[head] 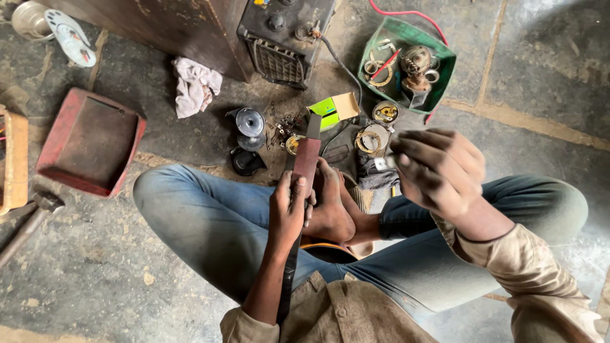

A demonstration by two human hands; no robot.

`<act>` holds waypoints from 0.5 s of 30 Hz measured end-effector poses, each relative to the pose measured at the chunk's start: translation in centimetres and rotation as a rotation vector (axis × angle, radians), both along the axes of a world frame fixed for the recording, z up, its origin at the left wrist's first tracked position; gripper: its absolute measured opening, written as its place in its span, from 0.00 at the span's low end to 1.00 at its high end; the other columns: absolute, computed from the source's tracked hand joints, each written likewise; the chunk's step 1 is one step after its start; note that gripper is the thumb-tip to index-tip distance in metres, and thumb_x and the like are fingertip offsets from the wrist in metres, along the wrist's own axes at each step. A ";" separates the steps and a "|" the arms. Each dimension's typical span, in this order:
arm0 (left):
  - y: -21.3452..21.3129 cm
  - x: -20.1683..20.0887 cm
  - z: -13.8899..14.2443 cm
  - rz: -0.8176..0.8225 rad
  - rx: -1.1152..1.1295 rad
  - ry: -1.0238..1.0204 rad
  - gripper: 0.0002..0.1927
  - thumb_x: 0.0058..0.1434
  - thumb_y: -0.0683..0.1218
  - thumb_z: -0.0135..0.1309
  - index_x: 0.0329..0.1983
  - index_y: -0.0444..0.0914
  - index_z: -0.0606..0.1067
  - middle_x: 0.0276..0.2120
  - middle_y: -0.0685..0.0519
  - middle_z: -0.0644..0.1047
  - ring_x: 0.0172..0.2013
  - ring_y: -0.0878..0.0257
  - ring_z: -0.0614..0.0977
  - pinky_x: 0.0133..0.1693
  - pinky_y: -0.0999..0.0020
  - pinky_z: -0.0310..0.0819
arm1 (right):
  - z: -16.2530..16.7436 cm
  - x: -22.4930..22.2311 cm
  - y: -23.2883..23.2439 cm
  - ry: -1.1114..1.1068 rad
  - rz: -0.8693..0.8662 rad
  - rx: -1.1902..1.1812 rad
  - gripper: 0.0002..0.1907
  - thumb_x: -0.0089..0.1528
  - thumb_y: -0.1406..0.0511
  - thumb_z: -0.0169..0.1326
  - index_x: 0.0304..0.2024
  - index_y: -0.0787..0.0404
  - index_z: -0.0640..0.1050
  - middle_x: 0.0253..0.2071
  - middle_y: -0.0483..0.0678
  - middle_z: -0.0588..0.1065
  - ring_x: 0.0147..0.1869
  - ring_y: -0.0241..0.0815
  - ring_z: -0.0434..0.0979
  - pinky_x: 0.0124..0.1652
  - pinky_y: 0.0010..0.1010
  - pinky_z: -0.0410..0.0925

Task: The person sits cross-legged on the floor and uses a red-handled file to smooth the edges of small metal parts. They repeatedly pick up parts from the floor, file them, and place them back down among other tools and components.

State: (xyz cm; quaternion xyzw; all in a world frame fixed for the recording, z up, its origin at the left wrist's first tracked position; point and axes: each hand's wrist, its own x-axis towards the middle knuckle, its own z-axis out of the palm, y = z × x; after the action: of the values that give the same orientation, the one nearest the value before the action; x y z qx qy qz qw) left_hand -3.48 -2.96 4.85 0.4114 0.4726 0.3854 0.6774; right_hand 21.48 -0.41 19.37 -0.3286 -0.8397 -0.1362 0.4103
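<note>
Strip (305, 166): one, left hand (289, 206) | metal part (384, 163): one, right hand (438, 170)

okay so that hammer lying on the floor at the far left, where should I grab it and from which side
Probably grip the hammer on its bare handle, from above. It lies flat on the stone floor, head toward the red tray, handle angling toward the picture's lower left edge, with open floor around it.

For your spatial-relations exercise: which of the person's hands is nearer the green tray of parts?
Right. The right hand is just below the green tray; the left hand, gripping the reddish strip, is farther down-left.
</note>
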 end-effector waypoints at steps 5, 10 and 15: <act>0.0 0.3 0.6 -0.015 0.005 0.017 0.11 0.75 0.50 0.43 0.44 0.37 0.68 0.22 0.57 0.72 0.15 0.74 0.68 0.15 0.75 0.59 | 0.9 -0.4 0.0 -0.017 0.029 0.070 0.12 0.60 0.80 0.61 0.36 0.64 0.71 0.41 0.58 0.80 0.43 0.56 0.84 0.39 0.43 0.77; -0.1 0.3 0.9 -0.019 0.008 0.015 0.12 0.75 0.50 0.43 0.43 0.37 0.69 0.23 0.57 0.72 0.15 0.74 0.68 0.15 0.76 0.59 | 0.5 -0.4 -0.1 -0.029 0.044 0.121 0.11 0.58 0.80 0.62 0.33 0.65 0.73 0.40 0.57 0.79 0.42 0.56 0.83 0.37 0.42 0.77; -0.1 0.1 1.2 -0.045 0.047 0.021 0.12 0.75 0.50 0.43 0.43 0.37 0.69 0.23 0.56 0.73 0.16 0.74 0.70 0.16 0.76 0.61 | -0.4 -1.0 0.1 0.069 0.042 0.121 0.11 0.59 0.80 0.61 0.32 0.65 0.73 0.39 0.57 0.79 0.41 0.54 0.83 0.37 0.41 0.77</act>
State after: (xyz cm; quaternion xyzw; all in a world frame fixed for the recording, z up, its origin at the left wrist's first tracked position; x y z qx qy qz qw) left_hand -3.40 -3.08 6.05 0.4418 0.4612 0.3767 0.6710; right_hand 20.50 -0.35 18.99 -0.2901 -0.8221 -0.1665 0.4607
